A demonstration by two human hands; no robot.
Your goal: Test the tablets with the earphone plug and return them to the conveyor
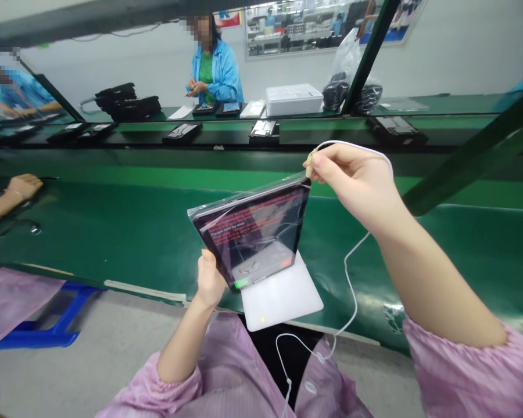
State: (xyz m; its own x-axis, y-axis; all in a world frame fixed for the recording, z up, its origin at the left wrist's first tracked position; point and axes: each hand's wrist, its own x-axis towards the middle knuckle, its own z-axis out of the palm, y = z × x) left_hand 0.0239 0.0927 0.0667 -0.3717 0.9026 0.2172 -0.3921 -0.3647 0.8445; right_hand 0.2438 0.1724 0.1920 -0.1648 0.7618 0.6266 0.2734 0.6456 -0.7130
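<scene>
Lit tablet (261, 232) tilts up over the green bench (148, 244), one hand on either side

Here's the tablet, raised at the near edge of the bench, its screen leaning and glowing with red lines of text, "Please test by step" among them, a green patch low on the left, a red one on the right! Clear film wraps its top edge. The left hand (210, 281) grips the near left side, thumb up front. Over on the right, the right hand (357, 180) pinches the end of a white cable (352, 290) at the far right corner, something tan at the fingertips; whether the plug sits in the tablet, I cannot tell! The cable loops over that hand and drops toward the lap. Just beneath the tablet, a white slab (283, 299) juts past the bench's edge. Out left, another person's hand (24, 187) rests on the bench. Farther off, black trays (182, 133) line a dark strip, and beyond them stand a white box (294, 100) and a co-worker in a blue jacket (226, 69), hands together!
</scene>
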